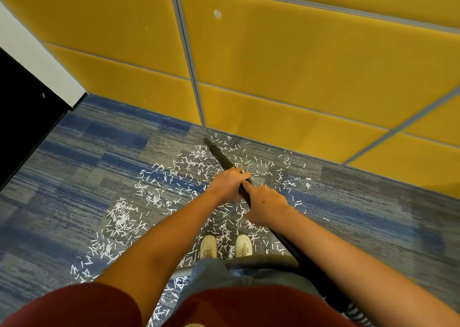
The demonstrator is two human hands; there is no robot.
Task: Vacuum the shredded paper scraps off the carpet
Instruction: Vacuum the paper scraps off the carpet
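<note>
White shredded paper scraps (pixel 124 220) lie scattered over the blue-grey striped carpet (pixel 74 167), from the wall back to my feet. A black vacuum wand (pixel 220 156) slants forward, its tip low near the base of the wall among the scraps. My left hand (pixel 230 183) grips the wand further up, fingers curled over it. Just behind it my right hand (pixel 267 206) holds the same wand. The wand runs back under my right forearm to a ribbed grey hose (pixel 261 260) that curves across in front of my legs.
A yellow padded wall (pixel 286 65) with grey seams stands close ahead and angles off to the right. A black and white panel (pixel 27 107) borders the carpet at the left. My two pale shoes (pixel 225 245) stand among the scraps.
</note>
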